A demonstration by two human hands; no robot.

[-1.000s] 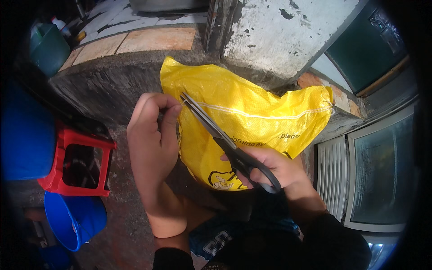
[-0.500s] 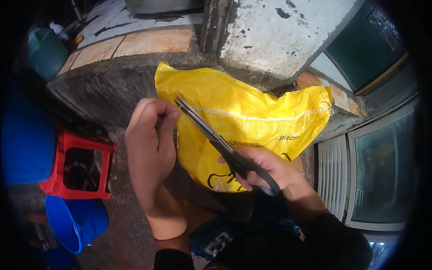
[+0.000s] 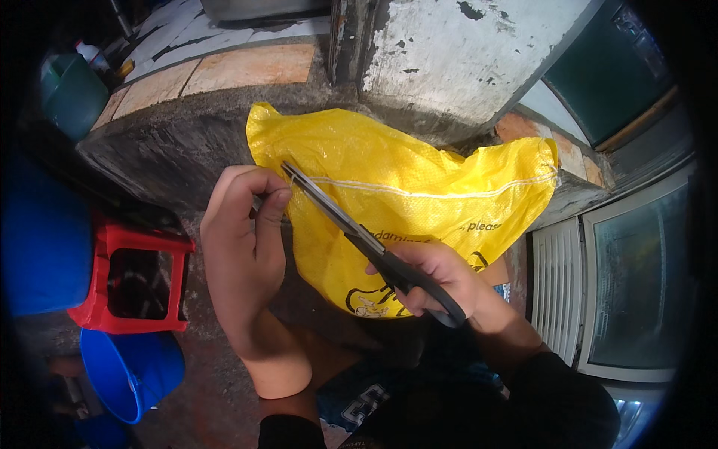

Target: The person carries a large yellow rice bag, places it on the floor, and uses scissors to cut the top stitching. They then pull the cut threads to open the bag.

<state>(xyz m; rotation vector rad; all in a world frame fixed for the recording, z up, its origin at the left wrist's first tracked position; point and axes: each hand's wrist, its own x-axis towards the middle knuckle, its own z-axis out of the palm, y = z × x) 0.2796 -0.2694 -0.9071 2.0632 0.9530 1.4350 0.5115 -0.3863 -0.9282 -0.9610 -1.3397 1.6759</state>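
Observation:
A yellow woven plastic sack stands before me, with a white stitched seam across its upper part and black printing lower down. My right hand grips the black handles of a pair of scissors. The scissors' long metal blades lie nearly together, slanting up to the left end of the seam. There my left hand pinches a thin thread between thumb and forefinger, right beside the blade tips. The thread's hold inside the fingers is mostly hidden.
To the left are a red plastic stool, a large blue container and a blue bucket. A tiled concrete ledge runs behind the sack, beside a peeling white pillar. A glass-fronted cabinet stands on the right.
The scissor tips and my left hand have shifted slightly left together, still close to each other. The sack's upper left corner has moved a little left too.

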